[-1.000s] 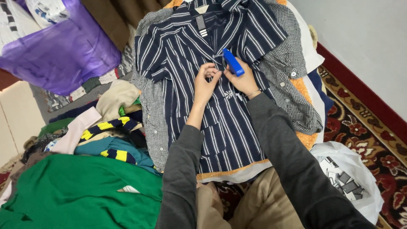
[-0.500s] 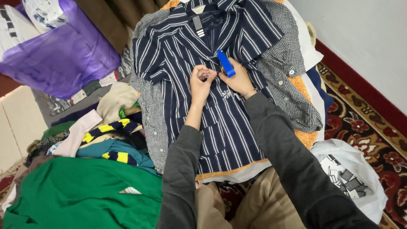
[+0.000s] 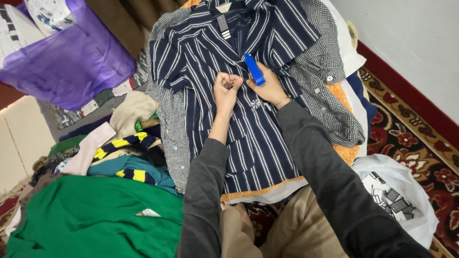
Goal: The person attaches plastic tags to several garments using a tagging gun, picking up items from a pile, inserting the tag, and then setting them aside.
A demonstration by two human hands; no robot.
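Note:
A navy shirt with white stripes (image 3: 210, 52) lies spread flat on a stack of other clothes. My left hand (image 3: 225, 90) pinches the fabric at the shirt's front placket, fingers closed on it. Just to its right, my right hand (image 3: 268, 87) holds a small blue plastic tool (image 3: 254, 69) that points up and left over the shirt's front. The two hands almost touch. Both arms wear dark grey sleeves.
A black-and-white checked shirt (image 3: 330, 95) lies under the striped one. A green garment (image 3: 86, 220) and a heap of mixed clothes (image 3: 119, 153) lie at the left. A purple bag (image 3: 71, 62) sits at the upper left, a white plastic bag (image 3: 397, 196) at the right on a patterned red carpet (image 3: 420, 138).
Both hands have shifted slightly up the shirt's front and closer together. The blue tool has tilted a little and moved left with my right hand.

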